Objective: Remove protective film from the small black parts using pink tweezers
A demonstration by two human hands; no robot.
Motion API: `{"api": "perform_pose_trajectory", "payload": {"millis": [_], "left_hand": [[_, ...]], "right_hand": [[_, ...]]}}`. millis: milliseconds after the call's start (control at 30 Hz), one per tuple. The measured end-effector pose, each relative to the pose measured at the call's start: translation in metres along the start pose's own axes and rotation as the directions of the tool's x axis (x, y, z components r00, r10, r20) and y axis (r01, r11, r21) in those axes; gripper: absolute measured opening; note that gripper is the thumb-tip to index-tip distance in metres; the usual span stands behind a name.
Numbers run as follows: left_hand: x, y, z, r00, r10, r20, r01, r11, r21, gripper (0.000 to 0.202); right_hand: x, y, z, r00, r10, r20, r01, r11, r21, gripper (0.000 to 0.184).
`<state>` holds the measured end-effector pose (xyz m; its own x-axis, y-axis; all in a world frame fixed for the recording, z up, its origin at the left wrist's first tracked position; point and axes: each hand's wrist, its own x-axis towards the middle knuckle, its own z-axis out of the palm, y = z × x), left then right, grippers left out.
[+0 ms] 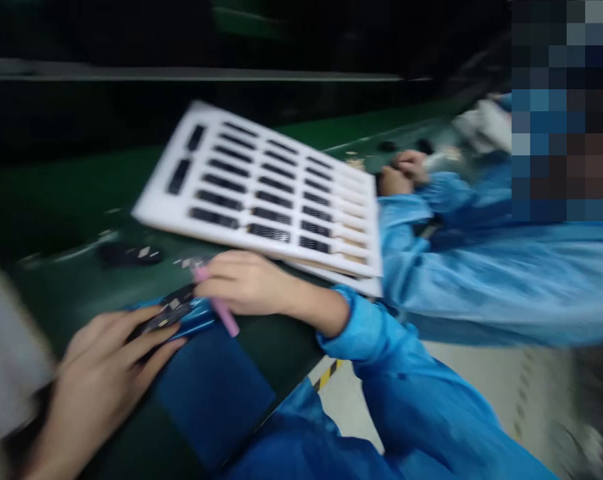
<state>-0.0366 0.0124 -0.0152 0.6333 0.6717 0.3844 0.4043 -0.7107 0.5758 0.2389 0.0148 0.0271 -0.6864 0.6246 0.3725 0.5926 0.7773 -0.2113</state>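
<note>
My left hand point(109, 370) is closed around a small dark part with light metallic bits point(169, 312), steadying it over a shiny blue piece point(199, 319). A slim pink-handled tool point(224, 315) is pinched in the fingers of my right hand point(246, 283). The tool's top end, near the dark part, is blurred, so I cannot tell its exact kind or whether it touches. Beneath the hands lies a dark blue sheet point(216, 400) on the green work surface point(276, 353).
Behind my right hand, a tilted white tray point(246, 230) holds rows of black rectangular parts; its right column shows pale slots. Small dark pieces point(131, 255) lie to the left. At right, a co-worker's hands point(404, 172) and blue sleeves point(481, 273) are close to the tray.
</note>
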Motion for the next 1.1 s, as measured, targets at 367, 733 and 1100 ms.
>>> {"api": "perform_pose_trajectory", "payload": {"millis": [367, 733, 1100], "left_hand": [[-0.004, 0.022, -0.011, 0.977, -0.176, 0.120, 0.145, 0.963, 0.229, 0.016], [-0.005, 0.020, -0.010, 0.978, -0.174, 0.118, 0.145, 0.964, 0.224, 0.016], [-0.005, 0.019, -0.009, 0.974, -0.190, 0.119, 0.164, 0.965, 0.205, 0.017]], "right_hand": [[0.003, -0.001, 0.020, 0.983, 0.119, -0.142, -0.149, 0.963, -0.223, 0.020], [0.003, -0.002, 0.024, 0.986, 0.156, -0.054, -0.165, 0.949, -0.269, 0.019], [-0.001, -0.004, 0.017, 0.948, 0.293, -0.127, -0.214, 0.878, 0.428, 0.021]]}}
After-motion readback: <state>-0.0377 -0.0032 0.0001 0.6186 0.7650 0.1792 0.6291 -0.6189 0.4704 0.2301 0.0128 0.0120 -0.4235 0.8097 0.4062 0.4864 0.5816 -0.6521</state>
